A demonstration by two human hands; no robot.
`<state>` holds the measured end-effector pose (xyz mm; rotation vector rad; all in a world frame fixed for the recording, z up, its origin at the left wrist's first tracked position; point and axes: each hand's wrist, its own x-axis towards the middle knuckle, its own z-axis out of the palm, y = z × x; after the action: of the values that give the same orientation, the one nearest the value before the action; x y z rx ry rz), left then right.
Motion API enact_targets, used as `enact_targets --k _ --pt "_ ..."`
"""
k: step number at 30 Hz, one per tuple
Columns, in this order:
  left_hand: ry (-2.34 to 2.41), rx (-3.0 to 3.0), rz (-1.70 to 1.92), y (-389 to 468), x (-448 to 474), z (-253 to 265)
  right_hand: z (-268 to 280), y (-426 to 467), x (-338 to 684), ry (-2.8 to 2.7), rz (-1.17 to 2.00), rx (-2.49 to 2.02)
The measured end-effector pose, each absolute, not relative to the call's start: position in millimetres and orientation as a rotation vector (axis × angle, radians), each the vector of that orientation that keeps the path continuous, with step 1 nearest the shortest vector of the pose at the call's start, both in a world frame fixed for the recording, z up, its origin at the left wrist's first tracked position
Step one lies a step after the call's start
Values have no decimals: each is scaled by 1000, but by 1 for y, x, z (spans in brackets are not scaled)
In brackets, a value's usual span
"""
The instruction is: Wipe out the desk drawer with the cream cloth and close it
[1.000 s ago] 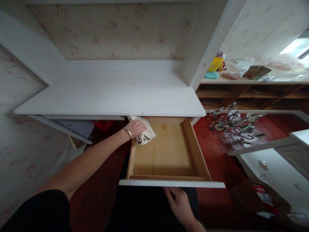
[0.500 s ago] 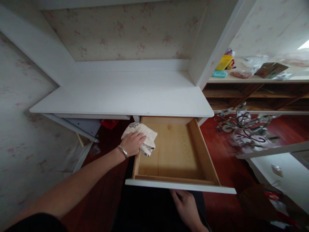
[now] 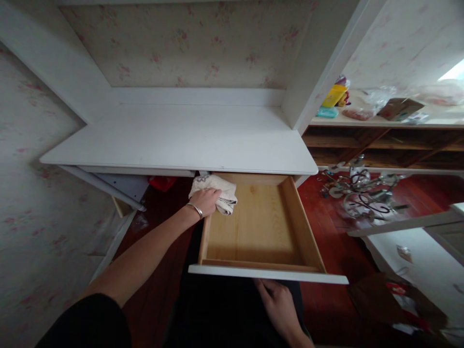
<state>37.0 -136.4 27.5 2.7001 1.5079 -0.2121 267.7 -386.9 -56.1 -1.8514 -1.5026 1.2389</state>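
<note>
Gripping cloth (image 3: 226, 193) at left side of open drawer (image 3: 261, 227): left hand (image 3: 205, 200).

Two grips (image 3: 205, 201) (image 3: 280, 304), one cloth (image 3: 224, 187), one pulled-out drawer (image 3: 257, 232)

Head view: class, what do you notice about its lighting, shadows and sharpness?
Head view: a washed-out bright patch at the upper right edge; head view: shadow inside the drawer, darkest toward its front; head view: the black sleeve shows little detail; head view: the chandelier looks soft, from motion or focus I cannot tell.
</note>
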Motion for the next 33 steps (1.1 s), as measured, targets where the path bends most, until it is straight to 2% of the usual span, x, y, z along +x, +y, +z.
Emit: enact_targets --k 7,14,24,29,33 --pt "1231 2497 -579 -199 33 60 -58 -387 266 -1481 1220 -1850" --pt "879 2213 -731 -206 52 68 -61 -388 265 -1527 1148 -1872" --pt "593 2208 -514 -216 157 49 -68 -389 264 -1532 1082 -1873" --pt "516 2184 -238 -228 208 70 -65 -388 263 -1503 1095 -1863" --pt "352 2318 134 -235 229 85 -60 -388 263 -1463 1146 -1809"
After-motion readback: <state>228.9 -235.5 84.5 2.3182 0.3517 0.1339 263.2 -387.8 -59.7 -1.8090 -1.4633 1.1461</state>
